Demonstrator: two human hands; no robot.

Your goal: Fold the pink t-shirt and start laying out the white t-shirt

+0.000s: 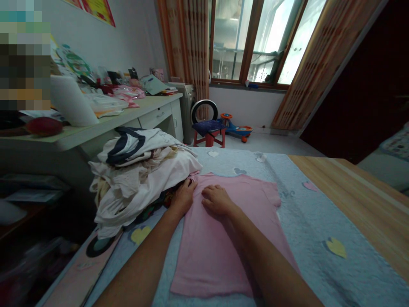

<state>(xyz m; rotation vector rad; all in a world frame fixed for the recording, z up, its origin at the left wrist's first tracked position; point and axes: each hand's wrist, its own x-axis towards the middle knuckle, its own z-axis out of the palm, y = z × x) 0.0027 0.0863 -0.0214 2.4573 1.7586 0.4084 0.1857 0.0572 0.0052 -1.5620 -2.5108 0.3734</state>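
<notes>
A pink short-sleeved T-shirt (pixel 207 256) lies spread out on the pale blue bed cover, its neckline at the far side. My left hand (pixel 183 198) is at the shirt's left sleeve, fingers closed on the fabric there, right beside a heap of clothes. Resting on the upper chest of the shirt is my right hand (pixel 219 200), palm down with its fingers slightly bent and holding nothing. My right forearm crosses over the shirt and hides part of its lower right side. The heap of clothes (pixel 159 179), mostly white with some dark pieces, sits to the left.
The blue bed cover (pixel 306 221) has heart patterns. A pink flat board or box (pixel 84 266) lies at the left edge. Wooden boards (pixel 361 187) show on the right. A cluttered desk (pixel 128 117) stands left; beyond are a red stool (pixel 209 138) and a toy car (pixel 238 128).
</notes>
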